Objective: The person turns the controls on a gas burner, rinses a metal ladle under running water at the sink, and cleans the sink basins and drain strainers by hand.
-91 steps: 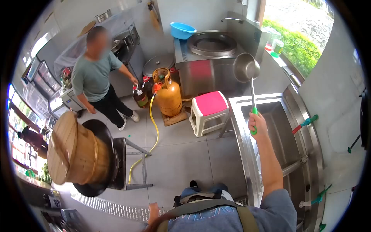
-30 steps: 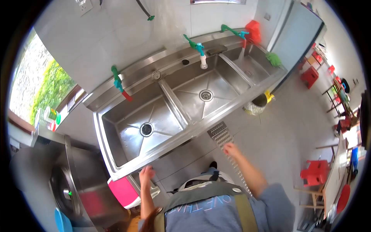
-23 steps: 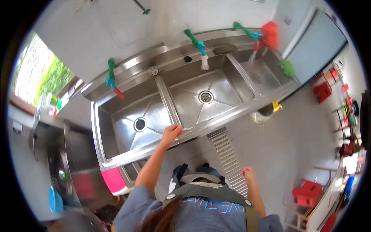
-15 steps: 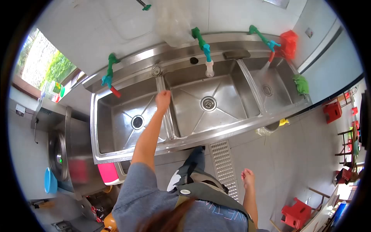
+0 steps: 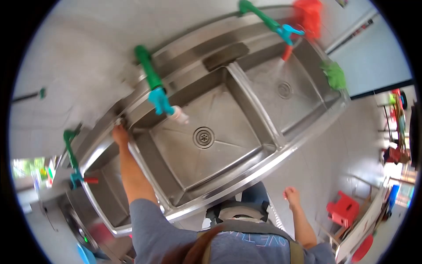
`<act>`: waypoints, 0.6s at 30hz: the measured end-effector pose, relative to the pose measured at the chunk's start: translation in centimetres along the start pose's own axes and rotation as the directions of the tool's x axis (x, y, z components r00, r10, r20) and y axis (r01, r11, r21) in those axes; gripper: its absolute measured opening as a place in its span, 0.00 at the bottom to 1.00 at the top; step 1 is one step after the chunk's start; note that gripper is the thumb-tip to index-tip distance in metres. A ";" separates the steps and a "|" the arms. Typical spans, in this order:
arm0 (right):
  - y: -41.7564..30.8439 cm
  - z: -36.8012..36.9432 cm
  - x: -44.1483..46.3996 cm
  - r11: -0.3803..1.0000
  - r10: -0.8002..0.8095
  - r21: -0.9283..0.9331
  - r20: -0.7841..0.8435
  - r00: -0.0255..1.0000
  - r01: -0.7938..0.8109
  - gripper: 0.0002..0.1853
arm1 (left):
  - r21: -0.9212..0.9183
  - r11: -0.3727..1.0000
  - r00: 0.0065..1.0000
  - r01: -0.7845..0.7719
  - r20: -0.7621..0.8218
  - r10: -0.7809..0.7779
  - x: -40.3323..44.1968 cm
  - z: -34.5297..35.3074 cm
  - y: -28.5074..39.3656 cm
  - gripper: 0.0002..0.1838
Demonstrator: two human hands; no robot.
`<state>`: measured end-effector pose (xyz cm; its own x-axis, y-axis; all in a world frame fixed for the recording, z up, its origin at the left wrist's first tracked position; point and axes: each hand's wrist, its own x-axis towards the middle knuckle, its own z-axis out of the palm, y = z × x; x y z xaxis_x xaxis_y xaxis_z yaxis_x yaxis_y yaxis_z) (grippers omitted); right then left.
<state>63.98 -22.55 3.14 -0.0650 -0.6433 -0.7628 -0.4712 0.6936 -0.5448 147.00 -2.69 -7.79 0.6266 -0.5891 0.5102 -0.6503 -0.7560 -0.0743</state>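
Note:
My left hand (image 5: 120, 135) reaches to the back ledge, at the far end of the divider between the left and middle sink basins. Its fingers are closed around a small round metal drain strainer (image 5: 119, 122), mostly hidden and blurred. To the right of this hand is the middle basin (image 5: 176, 152), with a drain (image 5: 204, 137) in its floor and a green tap with a blue handle (image 5: 161, 100) above. Over the floor at my right side, my right hand (image 5: 291, 195) is loosely curled, with nothing visible in it.
Water runs from the right tap (image 5: 288, 33) into the right basin (image 5: 303, 94). A green cloth (image 5: 335, 75) drapes over that basin's edge, and a red bag (image 5: 309, 17) hangs behind. At left is another tap (image 5: 74, 176). A red stool (image 5: 343, 209) stands at lower right.
The view has turned and shifted right. My left hand has moved from above the divider to the strainer on the back ledge. My right hand stays low at my side.

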 end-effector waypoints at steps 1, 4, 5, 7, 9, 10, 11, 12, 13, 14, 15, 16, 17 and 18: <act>-1.1 -0.5 0.2 1.000 -0.006 -0.016 -0.027 1.000 0.006 0.08 | -0.170 0.920 0.928 0.354 0.187 -0.322 1.5 -5.6 4.7 0.13; -4.1 -1.7 1.0 0.989 -0.038 -0.144 -0.025 0.999 0.034 0.09 | -0.054 0.925 0.893 0.375 0.290 -0.345 2.4 -10.1 9.6 0.13; -5.0 -2.3 1.7 0.985 -0.062 -0.159 -0.013 0.998 0.059 0.10 | -0.027 0.953 0.926 0.303 0.244 -0.288 1.4 -9.0 8.7 0.13; -6.6 -3.6 3.7 0.976 -0.119 -0.183 0.021 0.993 0.121 0.10 | 0.036 0.987 0.976 0.159 0.147 -0.163 -0.7 -5.4 6.1 0.14; -8.3 -4.7 5.9 0.965 -0.135 -0.218 0.055 0.989 0.144 0.10 | 0.013 0.956 0.934 0.292 0.212 -0.288 0.6 -9.9 10.6 0.13; -9.6 -5.6 7.2 0.957 -0.148 -0.241 0.070 0.986 0.161 0.10 | 0.000 0.931 0.903 0.365 0.245 -0.354 1.7 -12.5 13.5 0.13; -11.3 -6.3 8.1 0.954 -0.147 -0.252 0.089 0.985 0.165 0.10 | -0.052 0.916 0.904 0.397 0.196 -0.381 2.2 -14.0 15.2 0.12; -13.4 -6.8 8.5 0.948 -0.144 -0.269 0.110 0.983 0.169 0.09 | -0.102 0.897 0.899 0.429 0.148 -0.413 2.4 -15.5 16.9 0.12; -15.0 -7.6 9.2 0.942 -0.136 -0.288 0.135 0.981 0.170 0.08 | -0.147 0.877 0.889 0.457 0.102 -0.447 1.9 -16.4 18.5 0.11; -16.2 -9.0 10.4 0.924 -0.150 -0.326 0.169 0.974 0.199 0.08 | -0.167 0.871 0.886 0.463 0.045 -0.462 0.9 -16.9 20.2 0.10; -16.8 -10.2 11.5 0.908 -0.156 -0.356 0.204 0.967 0.221 0.08 | -0.181 0.870 0.884 0.459 -0.011 -0.468 -0.4 -17.8 21.8 0.10; -17.3 -11.2 12.4 0.894 -0.154 -0.381 0.237 0.959 0.238 0.09 | -0.194 0.874 0.883 0.446 -0.065 -0.465 -1.7 -18.7 23.4 0.09; -19.2 -12.1 11.7 0.813 -0.253 -0.447 0.306 0.918 0.374 0.09 | -0.156 0.872 0.882 0.464 -0.010 -0.471 -5.1 -18.7 24.5 0.09; -22.9 -12.7 10.8 0.713 -0.340 -0.492 0.381 0.860 0.500 0.09 | -0.120 0.871 0.879 0.477 0.045 -0.475 -8.5 -19.0 26.1 0.09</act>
<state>62.87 -49.48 11.80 0.4393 -0.6658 -0.6031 -0.8013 0.0131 -0.5981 116.51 -11.99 2.25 0.8789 -0.1711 0.4453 -0.3190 -0.9049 0.2819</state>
